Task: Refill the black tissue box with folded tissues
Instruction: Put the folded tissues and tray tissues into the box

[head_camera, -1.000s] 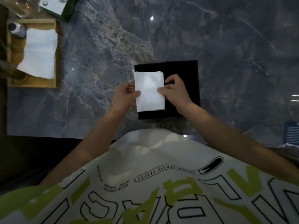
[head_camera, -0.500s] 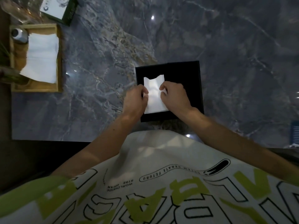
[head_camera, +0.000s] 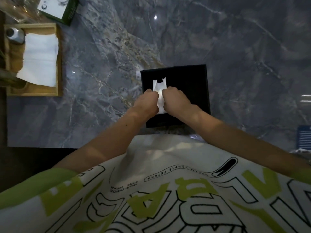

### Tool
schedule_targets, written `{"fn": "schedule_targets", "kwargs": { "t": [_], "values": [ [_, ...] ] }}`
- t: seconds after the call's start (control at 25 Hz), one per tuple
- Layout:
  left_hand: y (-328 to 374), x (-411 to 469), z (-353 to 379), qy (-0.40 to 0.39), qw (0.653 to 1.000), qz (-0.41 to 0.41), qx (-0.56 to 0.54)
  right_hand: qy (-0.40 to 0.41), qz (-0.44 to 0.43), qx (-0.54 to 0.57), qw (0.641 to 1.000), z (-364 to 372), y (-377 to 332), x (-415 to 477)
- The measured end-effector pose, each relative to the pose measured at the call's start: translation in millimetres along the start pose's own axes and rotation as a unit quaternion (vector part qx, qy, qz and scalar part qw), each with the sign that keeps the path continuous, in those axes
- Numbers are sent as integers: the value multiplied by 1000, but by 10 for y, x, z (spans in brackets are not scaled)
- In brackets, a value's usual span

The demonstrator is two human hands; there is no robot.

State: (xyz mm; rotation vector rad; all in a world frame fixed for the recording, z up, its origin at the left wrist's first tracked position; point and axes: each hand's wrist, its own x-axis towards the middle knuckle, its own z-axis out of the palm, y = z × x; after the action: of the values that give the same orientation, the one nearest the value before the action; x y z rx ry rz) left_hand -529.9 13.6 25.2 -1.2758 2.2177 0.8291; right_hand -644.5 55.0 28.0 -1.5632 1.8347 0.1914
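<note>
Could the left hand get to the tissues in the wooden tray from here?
Probably yes. The marble between the left hand and the wooden tray is bare, and the tissues lie uncovered on top. It must first release the tissue.

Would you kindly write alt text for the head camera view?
Both hands, left hand and right hand, pinch a folded white tissue over the black tissue box on a grey marble table. More tissues lie in a wooden tray far left.

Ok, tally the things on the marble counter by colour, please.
White: 2, folded tissue and tissue stack
Black: 1, tissue box
Wooden: 1, tray
Green: 1, card box
Silver: 1, small object
Total: 6
</note>
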Motion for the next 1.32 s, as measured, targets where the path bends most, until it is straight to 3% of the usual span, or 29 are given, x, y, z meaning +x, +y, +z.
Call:
{"fn": "schedule_targets", "kwargs": {
  "t": [0.32, 0.64, 0.92, 1.32],
  "values": [
    [-13, 84, 12, -45, 999, 12, 18, -68, -4, -21, 997, 19, -42, 12],
    [10, -53, 88, -82, 993, 45, 71, -21, -20, -17, 999, 79, 42, -179],
    [-98, -51, 109, -72, 985, 86, 128, -35, -113, -133, 984, 50, 105, -231],
    [-185, -26, 213, -47, 964, 97, 241, -59, -157, -364, 916, 212, 184, -41]
  ]
}}
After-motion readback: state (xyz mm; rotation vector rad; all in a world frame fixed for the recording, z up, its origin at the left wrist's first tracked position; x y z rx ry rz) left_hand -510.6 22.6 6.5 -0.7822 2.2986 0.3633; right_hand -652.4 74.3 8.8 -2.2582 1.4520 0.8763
